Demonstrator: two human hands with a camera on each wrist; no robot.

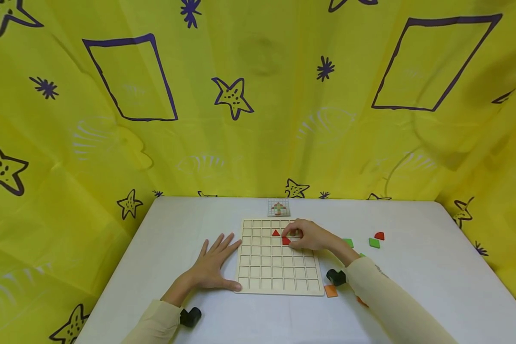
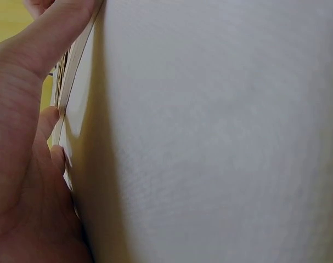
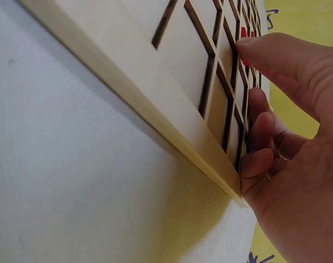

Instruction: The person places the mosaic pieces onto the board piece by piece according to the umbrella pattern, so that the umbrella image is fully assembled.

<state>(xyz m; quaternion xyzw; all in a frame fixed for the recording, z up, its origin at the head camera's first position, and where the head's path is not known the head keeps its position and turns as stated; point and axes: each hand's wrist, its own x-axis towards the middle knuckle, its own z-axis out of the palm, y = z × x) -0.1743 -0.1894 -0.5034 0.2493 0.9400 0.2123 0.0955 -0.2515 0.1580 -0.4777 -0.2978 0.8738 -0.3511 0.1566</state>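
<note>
A wooden grid board [image 1: 260, 282] lies on the white table. Fingers spread, my left hand [image 1: 210, 265] rests along the board's left edge, its thumb by the lower left corner; the left wrist view shows that thumb at the board's side. Over the upper right squares, my right hand [image 1: 307, 235] pinches a red quarter-circle tile [image 1: 286, 241] between thumb and index finger. Only slivers of red show past the right thumb [image 3: 265, 52] in the right wrist view. Just up and left of the pinched tile, a red triangle tile [image 1: 276, 233] sits in a square.
Behind the board lies a pattern card [image 1: 278, 208] with a small picture. To the right are green tiles [image 1: 374, 242], another red quarter-circle tile [image 1: 380, 236] and an orange square tile [image 1: 331, 291]. A yellow curtain [image 1: 258, 143] hangs behind the table.
</note>
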